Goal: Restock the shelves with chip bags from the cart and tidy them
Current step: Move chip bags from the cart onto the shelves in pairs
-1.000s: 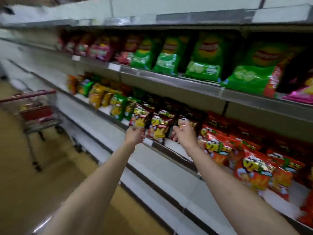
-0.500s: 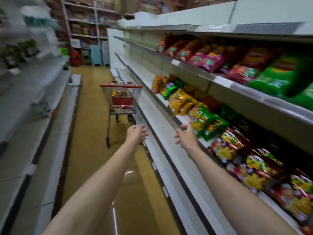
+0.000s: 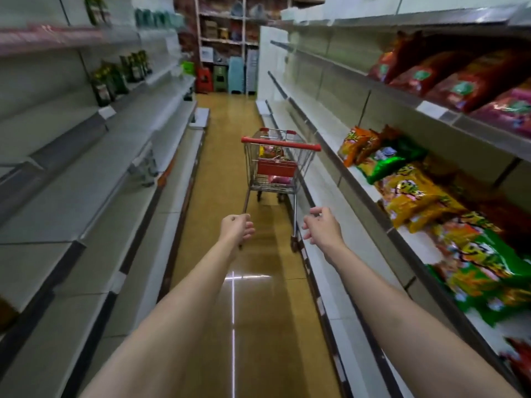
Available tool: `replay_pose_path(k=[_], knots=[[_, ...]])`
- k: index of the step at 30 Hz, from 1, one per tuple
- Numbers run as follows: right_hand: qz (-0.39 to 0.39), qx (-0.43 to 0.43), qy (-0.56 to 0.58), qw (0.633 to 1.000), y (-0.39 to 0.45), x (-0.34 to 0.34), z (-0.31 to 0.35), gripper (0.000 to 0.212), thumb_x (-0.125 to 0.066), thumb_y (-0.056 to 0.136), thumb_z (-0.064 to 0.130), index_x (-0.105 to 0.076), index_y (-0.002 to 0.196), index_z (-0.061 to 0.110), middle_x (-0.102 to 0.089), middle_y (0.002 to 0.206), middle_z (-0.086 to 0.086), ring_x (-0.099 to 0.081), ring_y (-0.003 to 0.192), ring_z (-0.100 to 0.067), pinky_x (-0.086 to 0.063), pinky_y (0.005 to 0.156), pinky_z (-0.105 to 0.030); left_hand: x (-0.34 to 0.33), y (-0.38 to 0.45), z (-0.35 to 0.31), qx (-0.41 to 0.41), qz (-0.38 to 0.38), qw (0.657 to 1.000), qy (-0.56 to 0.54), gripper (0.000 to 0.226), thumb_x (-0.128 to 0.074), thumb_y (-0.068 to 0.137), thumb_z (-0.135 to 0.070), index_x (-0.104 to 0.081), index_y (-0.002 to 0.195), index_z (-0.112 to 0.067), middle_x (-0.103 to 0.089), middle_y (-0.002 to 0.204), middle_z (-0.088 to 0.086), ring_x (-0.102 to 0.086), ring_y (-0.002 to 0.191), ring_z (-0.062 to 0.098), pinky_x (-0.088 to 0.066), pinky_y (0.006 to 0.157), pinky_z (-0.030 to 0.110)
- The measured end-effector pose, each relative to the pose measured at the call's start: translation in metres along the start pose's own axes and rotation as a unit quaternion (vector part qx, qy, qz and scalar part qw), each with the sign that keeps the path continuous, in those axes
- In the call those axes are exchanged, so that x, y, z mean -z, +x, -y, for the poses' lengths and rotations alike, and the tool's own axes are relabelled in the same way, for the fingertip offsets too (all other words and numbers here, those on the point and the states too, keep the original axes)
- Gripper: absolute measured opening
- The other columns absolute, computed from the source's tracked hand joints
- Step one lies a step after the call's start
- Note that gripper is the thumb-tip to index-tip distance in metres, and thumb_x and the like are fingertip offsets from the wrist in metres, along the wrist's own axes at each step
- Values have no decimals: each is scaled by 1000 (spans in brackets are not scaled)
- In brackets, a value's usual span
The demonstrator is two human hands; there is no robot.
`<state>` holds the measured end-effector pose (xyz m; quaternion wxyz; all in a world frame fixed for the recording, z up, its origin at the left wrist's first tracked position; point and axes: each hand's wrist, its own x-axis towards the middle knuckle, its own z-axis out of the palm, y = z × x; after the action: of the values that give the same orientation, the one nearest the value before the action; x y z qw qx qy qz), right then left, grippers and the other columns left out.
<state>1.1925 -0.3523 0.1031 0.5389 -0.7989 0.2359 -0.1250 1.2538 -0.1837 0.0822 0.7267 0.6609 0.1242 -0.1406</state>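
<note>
Both hands are off the shelf now and reach down the aisle, gripping nothing: left hand [image 3: 237, 227] loosely curled, right hand [image 3: 321, 226] relaxed with fingers spread; a second ago they were at the bags, so tidying there looks done and a refill is next; the cart [image 3: 277, 165] waits ahead beside the right-hand shelves [image 3: 359, 179], chip bags [image 3: 273, 152] inside its basket, how many I cannot tell.

Floor: glossy ochre tiles [image 3: 230, 179] run down a narrow aisle
Light: a bright streak of glare [image 3: 233, 297] on the floor
Left side: grey shelving [image 3: 71, 196], dark bottles [image 3: 120, 73] on an upper tier
Far end: a rack [image 3: 224, 30] of boxed goods, stacked plastic stools [image 3: 221, 79] below it
</note>
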Motion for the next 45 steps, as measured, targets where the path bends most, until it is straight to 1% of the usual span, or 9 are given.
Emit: replay_pose_path(k=[2, 6, 9, 18, 26, 34, 38, 42, 45], knots=[[22, -5, 6, 1000, 29, -12, 0, 13, -50, 97, 17, -47, 110, 17, -61, 86, -7, -54, 59, -14, -42, 53, -25, -1, 25, -2, 5, -15, 1000, -1, 11, -48, 100, -15, -55, 104, -7, -58, 81, 6, -56, 67, 14, -44, 60, 21], [44, -7, 12, 999, 97, -25, -2, 4, -49, 97, 15, -47, 100, 15, -61, 82, -6, -53, 59, -16, -44, 55, -27, -19, 79, -9, 13, -39, 999, 10, 15, -48, 100, -15, -54, 86, -13, -58, 80, 5, -56, 67, 13, -46, 62, 21], [58, 1, 7, 998, 156, -26, -2, 7, -49, 97, 12, -46, 91, 15, -61, 83, -7, -54, 60, -15, -43, 53, -24, -40, 126, -25, 16, -49, 998, 22, 9, -49, 99, -16, -56, 99, -9, -61, 84, 6, -59, 71, 14, -49, 65, 22], [64, 42, 25, 997, 354, 2, 39, 15, -49, 95, 8, -49, 84, 19, -60, 77, -4, -52, 54, -12, -38, 45, -18, -135, 274, -105, 18, -56, 998, 5, 26, -48, 100, -18, -55, 120, -4, -64, 98, 10, -63, 81, 17, -46, 59, 23], [89, 30, 12, 996, 464, -28, 51, 12, -49, 96, 11, -47, 88, 19, -62, 79, -3, -54, 58, -11, -41, 51, -23, -181, 364, -141, 10, -75, 997, 34, 13, -51, 99, -19, -58, 102, -9, -64, 88, 5, -62, 75, 13, -47, 61, 20], [83, 18, -5, 996, 579, -67, 57, 5, -52, 92, 14, -51, 95, 18, -61, 71, -1, -56, 65, -15, -41, 60, -30, -209, 496, -182, -3, -26, 999, 27, 13, -47, 97, -11, -56, 88, -10, -54, 70, 3, -39, 52, 9, -30, 47, 17], [70, 22, -18, 997, 652, -96, 84, 10, -51, 93, 13, -50, 92, 22, -60, 77, -1, -53, 65, -12, -39, 58, -27, -218, 577, -218, -6, -6, 1000, 20, 12, -47, 98, -12, -57, 93, -7, -54, 67, 2, -41, 46, 8, -31, 45, 18], [66, 21, -41, 997, 722, -134, 110, 10, -52, 94, 19, -56, 103, 20, -63, 81, -1, -54, 67, -13, -44, 63, -34, -215, 654, -257, -4, -1, 1000, 20, 13, -47, 98, -14, -58, 96, -6, -54, 67, 1, -40, 47, 7, -31, 41, 17], [77, 11, -42, 996, 764, -160, 119, 11, -50, 97, 17, -55, 106, 17, -61, 81, -2, -46, 58, -9, -34, 51, -24, -212, 702, -272, -3, 11, 999, 30, 15, -48, 98, -14, -58, 105, -4, -57, 69, 3, -43, 50, 8, -32, 42, 16]])
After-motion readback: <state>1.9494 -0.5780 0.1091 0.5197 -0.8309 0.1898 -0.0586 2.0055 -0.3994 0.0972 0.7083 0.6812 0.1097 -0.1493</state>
